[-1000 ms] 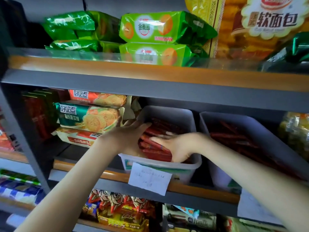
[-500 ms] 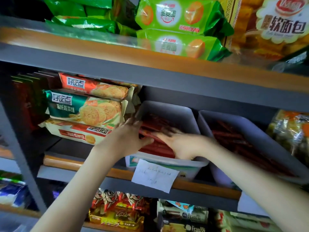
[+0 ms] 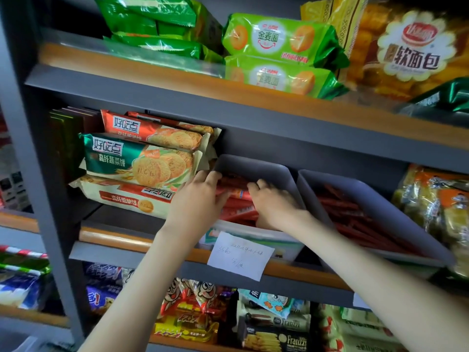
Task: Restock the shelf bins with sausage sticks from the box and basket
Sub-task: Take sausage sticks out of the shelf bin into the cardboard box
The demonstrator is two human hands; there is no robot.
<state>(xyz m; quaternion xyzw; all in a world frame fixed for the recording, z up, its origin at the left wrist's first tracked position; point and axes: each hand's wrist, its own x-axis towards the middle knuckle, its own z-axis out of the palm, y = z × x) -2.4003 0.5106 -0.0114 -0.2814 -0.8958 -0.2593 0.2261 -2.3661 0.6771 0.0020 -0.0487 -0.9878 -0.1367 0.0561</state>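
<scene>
Head view: a grey plastic bin on the middle shelf holds red sausage sticks. Both hands are on that pile. The left hand is at its left side and the right hand at its right, fingers together and bent at the tips; whether they grip any stick cannot be told. A second grey bin just right holds more red sticks. The white paper note taped below is handwritten and unreadable. Left, biscuit packs read 好吃点. Above, green packs read 金麦圈 and a yellow bag 软面包. Below, a dark box reads Franzzi.
</scene>
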